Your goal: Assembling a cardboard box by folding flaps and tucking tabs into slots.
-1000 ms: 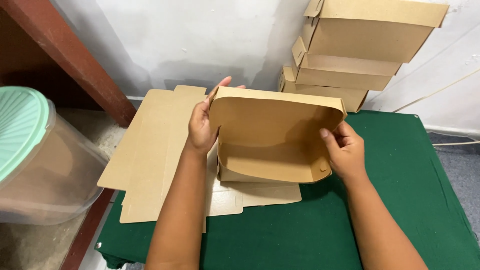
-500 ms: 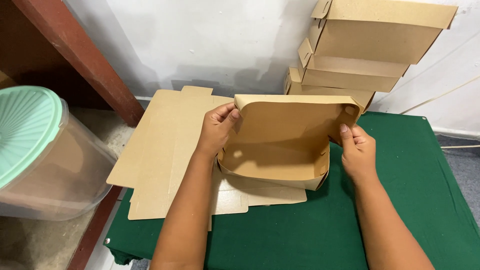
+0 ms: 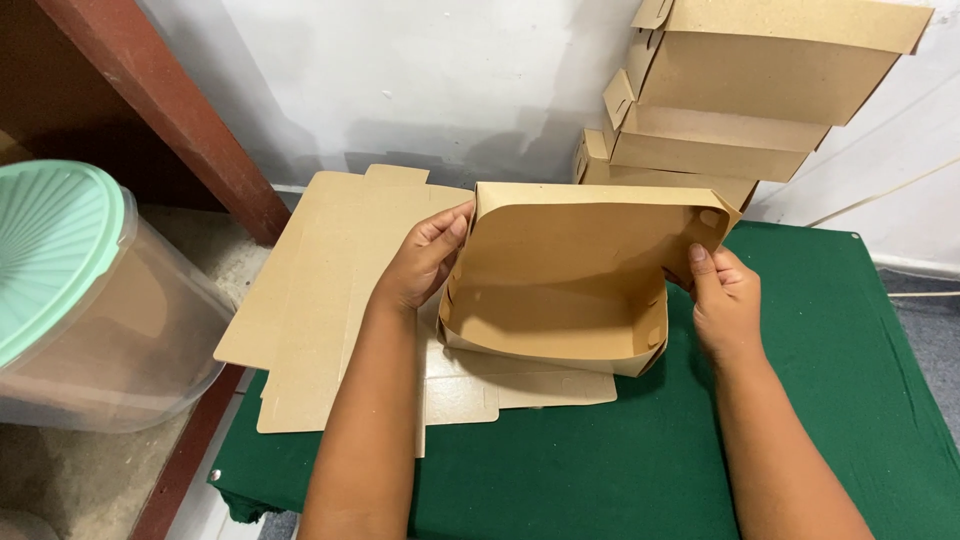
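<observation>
green cloth [image 3: 830, 400] — covers the table under both hands and runs out to the right of the right hand.

clear tub with a pale green lid [image 3: 70, 300] — well left of the left hand, standing off the table.

dark red wooden beam [image 3: 180, 120] — slanting up and away, left of and beyond the left hand.

stack of folded boxes [image 3: 740, 100] — brown card, three at least, lids open, against the wall beyond the right hand.

flat card sheets [image 3: 320, 290] — unfolded blanks lying on the cloth beneath and to the left of the left forearm; another sheet shows under the box in hand.

brown card box [image 3: 570, 290] — between the two hands, just above the flat sheets, its open tray facing the camera and its lid standing upright behind. half a second back the lid leaned further over the tray and the box sat higher and nearer the wall; it has since been drawn closer and the lid raised, so the tray walls look already formed and the work has passed to the lid and its corner flaps.

left hand [image 3: 425, 260] — fingers curled, pinching the lid's left edge near its rounded corner, thumb in front.

right hand [image 3: 725, 300] — pinching the right side of the box below the lid's small corner tab, fingertips hidden behind the card.
</observation>
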